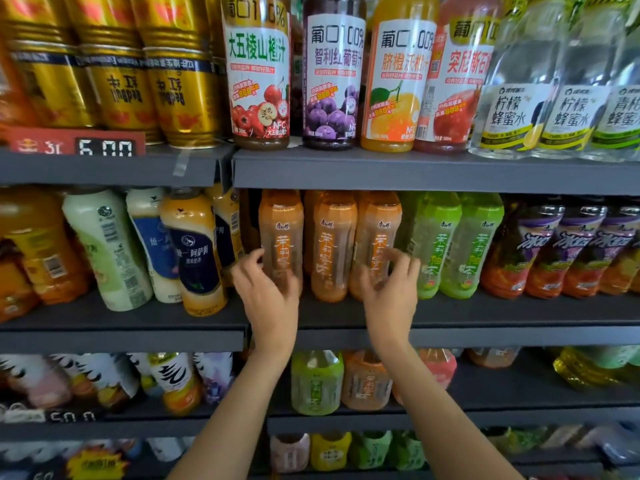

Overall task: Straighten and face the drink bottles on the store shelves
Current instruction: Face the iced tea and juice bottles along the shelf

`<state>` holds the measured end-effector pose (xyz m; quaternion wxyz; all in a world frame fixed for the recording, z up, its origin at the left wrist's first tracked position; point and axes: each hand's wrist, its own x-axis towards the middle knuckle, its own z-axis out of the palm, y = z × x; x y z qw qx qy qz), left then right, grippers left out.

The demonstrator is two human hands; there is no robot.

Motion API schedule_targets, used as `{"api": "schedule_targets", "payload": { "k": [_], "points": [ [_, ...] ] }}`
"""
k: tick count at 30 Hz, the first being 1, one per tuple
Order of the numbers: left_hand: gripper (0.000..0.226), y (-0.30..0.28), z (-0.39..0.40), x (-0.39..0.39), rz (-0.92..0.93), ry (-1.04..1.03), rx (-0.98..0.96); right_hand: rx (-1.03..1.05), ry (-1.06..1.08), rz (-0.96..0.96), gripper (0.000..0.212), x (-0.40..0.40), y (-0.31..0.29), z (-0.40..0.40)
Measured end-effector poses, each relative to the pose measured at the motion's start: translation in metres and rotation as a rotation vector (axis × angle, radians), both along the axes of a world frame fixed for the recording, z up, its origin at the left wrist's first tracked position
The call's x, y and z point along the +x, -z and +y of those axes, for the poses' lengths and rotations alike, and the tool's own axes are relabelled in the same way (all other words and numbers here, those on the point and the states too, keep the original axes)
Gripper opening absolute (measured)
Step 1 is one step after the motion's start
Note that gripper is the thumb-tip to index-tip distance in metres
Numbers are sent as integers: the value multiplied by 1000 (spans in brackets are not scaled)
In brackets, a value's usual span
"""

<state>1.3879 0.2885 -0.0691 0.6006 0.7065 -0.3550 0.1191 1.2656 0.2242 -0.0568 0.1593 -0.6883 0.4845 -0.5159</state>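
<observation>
Three orange jasmine tea bottles stand side by side on the dark middle shelf (485,336), labels facing out. My left hand (268,296) grips the lower part of the left orange bottle (281,230), fingers curled round its left side. Curled round the lower front of the right orange bottle (379,226) is my right hand (391,292), slightly blurred. Between my hands, the middle orange bottle (333,244) stands free. Two green tea bottles (437,244) stand just right of my right hand.
Leaning milk tea bottles (194,251) crowd the shelf to the left. Purple-labelled iced tea bottles (547,251) fill the right. Above are gold cans (117,81), juice bottles (332,74) and clear honey water bottles (519,98). More tea bottles (317,382) stand on the shelf below.
</observation>
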Motion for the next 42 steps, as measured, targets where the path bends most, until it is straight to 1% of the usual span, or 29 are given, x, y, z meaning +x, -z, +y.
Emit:
{"api": "schedule_targets", "payload": {
  "k": [1, 2, 4, 5, 9, 12, 15, 20, 22, 24, 26, 27, 28, 30, 32, 33, 34, 37, 39, 42],
  "points": [
    [61, -2, -2, 9, 61, 33, 35, -17, -37, 31, 37, 7, -4, 4],
    [70, -3, -3, 16, 112, 106, 81, 1, -73, 92, 40, 16, -6, 5],
    [84, -4, -6, 26, 163, 268, 155, 113, -97, 244, 53, 30, -10, 6],
    [88, -3, -7, 30, 163, 306, 193, 166, -85, 308, 57, 34, -11, 5],
    [89, -7, -9, 40, 139, 331, 311, 271, -48, 368, 53, 39, -10, 2],
    [90, -5, -13, 43, 133, 378, 340, 260, -48, 360, 50, 40, -9, 0],
    [88, -2, -18, 39, 146, 354, 324, 254, -50, 357, 50, 39, -9, -1],
    [88, -1, -22, 33, 145, 306, 279, 258, -61, 409, 50, 39, -11, -4],
    [89, -4, -22, 27, 139, 283, 259, 240, -93, 404, 47, 34, -11, -6],
    [93, -10, -21, 20, 120, 257, 220, 165, -85, 336, 43, 24, -14, -6],
    [98, -21, -22, 14, 107, 248, 149, 33, -19, 158, 39, 11, -20, -7],
    [98, -27, -23, 12, 111, 247, 111, -17, 19, 76, 39, 5, -26, -8],
    [98, -33, -24, 11, 128, 254, 80, -36, 48, 35, 43, -1, -31, -10],
    [96, -42, -28, 13, 182, 286, 44, 31, 51, 71, 59, -10, -38, -20],
    [93, -45, -31, 19, 253, 328, 58, 175, -25, 139, 79, -14, -40, -33],
    [92, -45, -31, 23, 295, 349, 81, 227, -70, 167, 82, -15, -38, -39],
    [90, -45, -31, 26, 333, 373, 103, 264, -105, 188, 80, -15, -36, -43],
    [82, -43, -29, 27, 363, 396, 123, 312, -143, 189, 59, -12, -31, -45],
    [79, -44, -30, 26, 362, 386, 109, 303, -151, 164, 54, -9, -29, -44],
    [79, -44, -31, 25, 361, 390, 106, 295, -154, 143, 54, -6, -30, -42]
  ]
}}
